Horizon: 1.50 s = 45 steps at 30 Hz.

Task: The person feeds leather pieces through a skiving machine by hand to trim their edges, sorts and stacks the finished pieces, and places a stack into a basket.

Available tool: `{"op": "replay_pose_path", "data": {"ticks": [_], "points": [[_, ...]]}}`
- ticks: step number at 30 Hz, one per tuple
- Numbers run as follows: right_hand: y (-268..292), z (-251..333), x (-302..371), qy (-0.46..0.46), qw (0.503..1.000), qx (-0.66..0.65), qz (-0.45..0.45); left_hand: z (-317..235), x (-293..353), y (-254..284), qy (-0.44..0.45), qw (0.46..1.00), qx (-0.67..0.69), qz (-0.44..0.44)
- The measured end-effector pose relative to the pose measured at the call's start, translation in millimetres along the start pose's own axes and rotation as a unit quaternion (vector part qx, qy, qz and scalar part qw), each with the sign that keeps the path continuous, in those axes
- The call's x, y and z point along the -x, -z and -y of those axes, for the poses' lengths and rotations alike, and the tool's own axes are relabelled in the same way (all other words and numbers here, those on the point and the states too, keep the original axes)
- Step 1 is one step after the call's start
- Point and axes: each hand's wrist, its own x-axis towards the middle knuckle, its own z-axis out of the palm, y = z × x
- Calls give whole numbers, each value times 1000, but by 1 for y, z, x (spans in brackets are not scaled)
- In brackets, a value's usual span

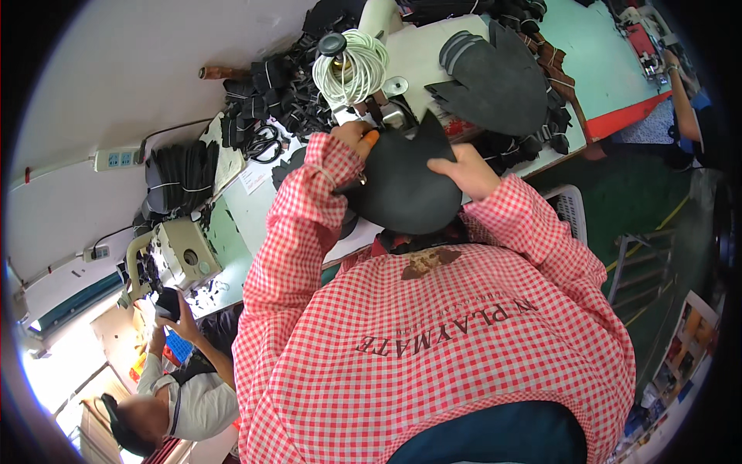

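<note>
A large black flat piece of shoe-upper-like material [406,185], rounded at the near side and notched at the far side, lies between my hands in front of a machine head [398,116]. My right hand [471,172] grips its right edge, thumb on top and fingers hidden beneath. At its far left corner, close to the machine, is my left hand [357,138]. An orange cover sits on one of its fingers, which are bent against the piece. A coil of white cord [350,68] hangs on the machine just beyond.
More black cut pieces [498,81] are stacked at the far right of the white table. Tied black bundles [267,89] crowd the far left. Beside my right arm stands a white basket [568,209]. A co-worker [193,394] works at a machine [182,255] on the left.
</note>
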Motion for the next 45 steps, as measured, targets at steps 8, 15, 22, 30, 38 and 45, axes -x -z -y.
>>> {"op": "replay_pose_path", "data": {"ticks": [8, 15, 22, 30, 38, 45], "points": [[-14, 2, 38, 262, 955, 138, 16, 43, -6, 18, 37, 997, 34, 59], [92, 93, 35, 427, 553, 651, -296, 130, 37, 14, 215, 934, -249, 142], [-18, 47, -8, 250, 842, 473, -63, 108, 47, 9, 222, 941, -255, -1], [-13, 4, -2, 174, 924, 331, 77, 109, 37, 23, 255, 917, -299, 75], [-7, 8, 10, 246, 937, 182, 166, -32, 86, 77, -43, 906, 244, 344], [-6, 2, -13, 39, 997, 73, 1, -16, 44, 8, 146, 981, 98, 77]]}}
